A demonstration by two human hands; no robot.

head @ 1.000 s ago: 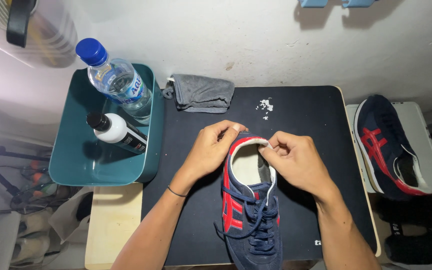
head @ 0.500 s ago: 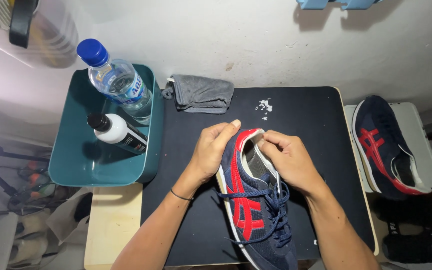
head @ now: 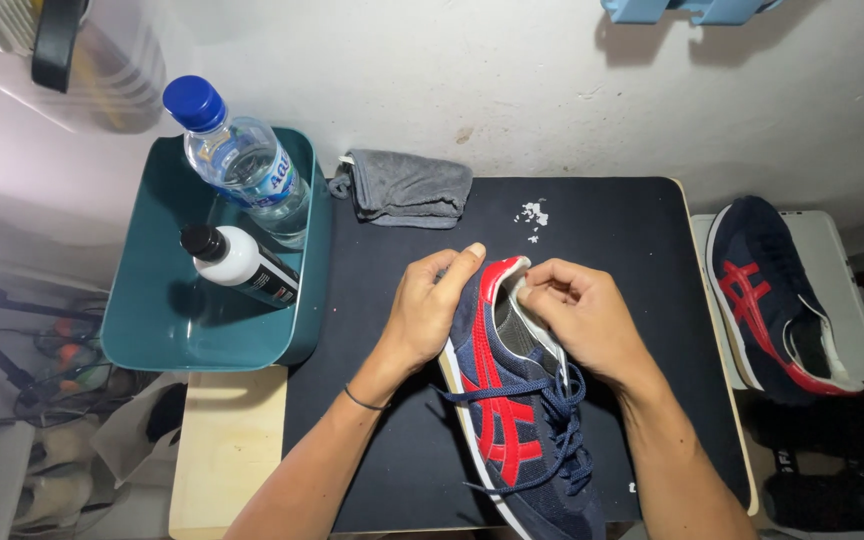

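On the black table mat (head: 612, 215), your left hand (head: 430, 318) cups and your right hand (head: 577, 315) pinches the navy-and-red suede sneaker (head: 512, 420) at its heel; tilted, it could slip sideways.

Bright overhead light, glare at left, edges perhaps warped.
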